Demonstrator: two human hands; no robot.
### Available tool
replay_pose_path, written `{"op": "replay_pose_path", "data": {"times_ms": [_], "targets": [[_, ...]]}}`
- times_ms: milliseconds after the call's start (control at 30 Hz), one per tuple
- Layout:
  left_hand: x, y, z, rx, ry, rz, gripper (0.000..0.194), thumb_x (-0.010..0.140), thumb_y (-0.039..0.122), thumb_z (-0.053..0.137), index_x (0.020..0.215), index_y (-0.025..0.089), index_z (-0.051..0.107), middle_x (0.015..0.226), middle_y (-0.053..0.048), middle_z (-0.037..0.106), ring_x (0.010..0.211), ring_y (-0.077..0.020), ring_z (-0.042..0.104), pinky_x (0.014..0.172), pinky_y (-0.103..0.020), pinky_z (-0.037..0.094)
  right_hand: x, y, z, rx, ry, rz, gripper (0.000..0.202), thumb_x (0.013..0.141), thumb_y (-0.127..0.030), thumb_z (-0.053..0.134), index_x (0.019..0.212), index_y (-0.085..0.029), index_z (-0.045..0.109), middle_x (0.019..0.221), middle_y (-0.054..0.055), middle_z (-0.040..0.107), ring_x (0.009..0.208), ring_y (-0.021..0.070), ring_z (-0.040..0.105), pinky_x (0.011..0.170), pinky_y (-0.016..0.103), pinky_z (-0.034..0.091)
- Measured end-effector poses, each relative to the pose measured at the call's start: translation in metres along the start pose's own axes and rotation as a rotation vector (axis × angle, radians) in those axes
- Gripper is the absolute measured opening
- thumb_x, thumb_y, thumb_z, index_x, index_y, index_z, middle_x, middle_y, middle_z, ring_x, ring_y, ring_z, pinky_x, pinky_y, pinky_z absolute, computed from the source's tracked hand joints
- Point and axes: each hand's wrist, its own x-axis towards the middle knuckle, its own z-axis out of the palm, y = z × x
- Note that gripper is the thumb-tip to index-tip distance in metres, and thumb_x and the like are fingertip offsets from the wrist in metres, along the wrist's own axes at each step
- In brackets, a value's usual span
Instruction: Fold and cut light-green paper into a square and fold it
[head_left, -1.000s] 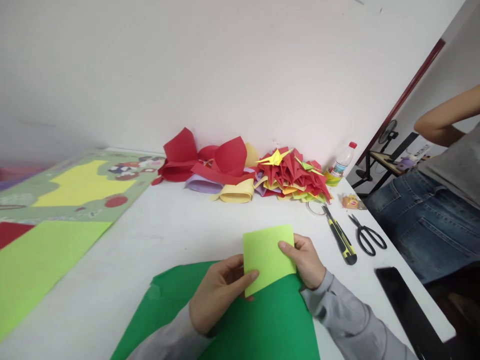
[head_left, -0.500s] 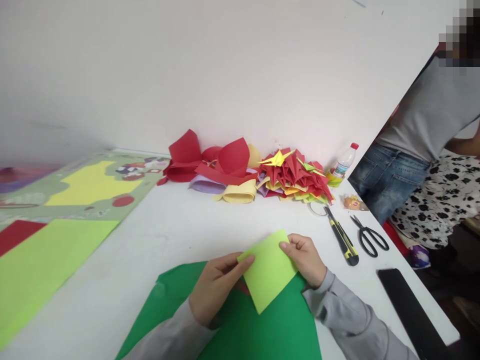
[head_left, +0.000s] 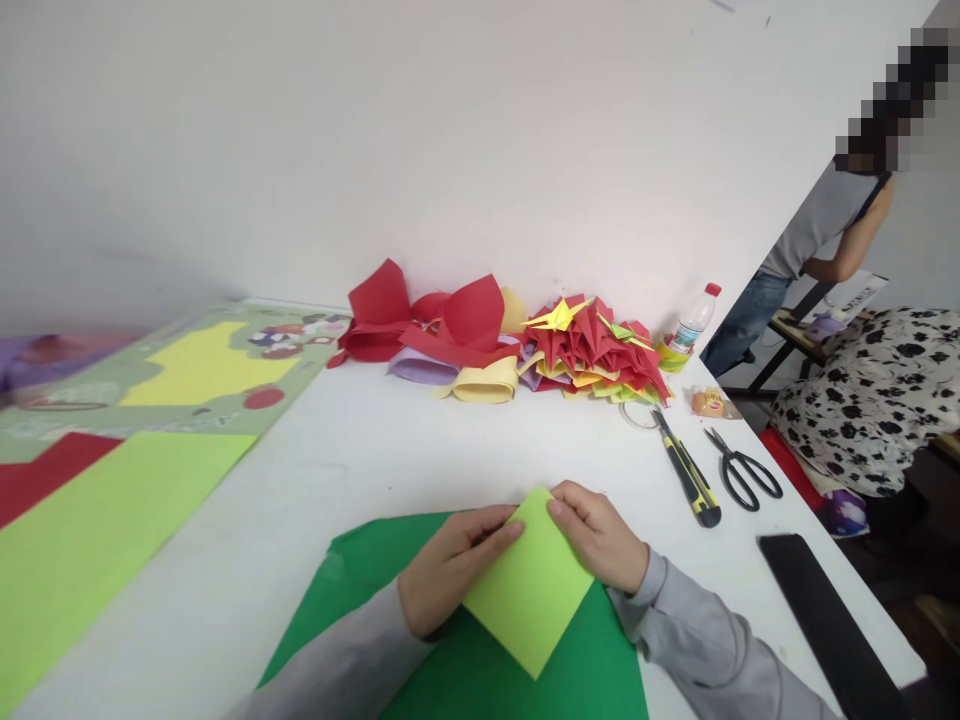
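Observation:
A lime-green square of paper [head_left: 534, 590] is held between both hands, one corner pointing toward me. My left hand [head_left: 459, 562] pinches its upper left edge between thumb and fingers. On the upper right edge, close to the top corner, my right hand [head_left: 601, 535] grips the same square. Beneath lies a large dark green sheet [head_left: 360, 575], partly covered by my forearms. The fingers behind the lime square are hidden.
At the right lie a utility knife [head_left: 686, 468], black-handled scissors [head_left: 741, 468] and a long black strip [head_left: 832, 620]. Folded red paper stars [head_left: 592, 345], curled red sheets [head_left: 472, 320] and a bottle [head_left: 694, 325] stand by the wall. Lime sheets [head_left: 120, 540] cover the left.
The lime square has turned so a corner points at me, and my hands have come closer together near its top corner. The person at the right has moved further away.

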Motion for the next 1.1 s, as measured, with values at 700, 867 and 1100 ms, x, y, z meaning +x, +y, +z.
{"op": "replay_pose_path", "data": {"times_ms": [700,867,1100], "targets": [[0.000,-0.006,0.002,0.252,-0.045,0.099,0.041,0.084,0.054,0.047,0.064,0.019,0.056,0.061,0.002,0.046,0.059,-0.0138,0.041,0.055,-0.024,0.033,-0.002,-0.008,-0.001,-0.239,-0.216,-0.152,0.029,0.096,-0.036,0.040,0.073,-0.022,0.048,0.055,-0.006,0.039,0.050,0.0098,0.038,0.049,0.024,0.028],[-0.001,-0.005,0.004,0.261,-0.072,0.101,0.040,0.084,0.052,0.045,0.058,0.021,0.045,0.058,0.003,0.039,0.058,-0.0137,0.037,0.053,-0.024,0.029,-0.006,-0.010,0.004,-0.260,-0.194,-0.180,0.014,0.089,-0.024,0.046,0.075,-0.023,0.050,0.053,-0.007,0.038,0.047,0.0101,0.037,0.048,0.023,0.027],[-0.001,-0.009,0.004,0.270,-0.085,0.129,0.041,0.087,0.054,0.040,0.063,0.022,0.047,0.062,0.003,0.045,0.060,-0.0147,0.040,0.056,-0.025,0.031,-0.005,-0.005,0.007,-0.071,-0.140,-0.145,0.018,0.085,-0.028,0.050,0.068,-0.022,0.048,0.049,-0.009,0.037,0.043,0.0078,0.031,0.044,0.020,0.026]]}}
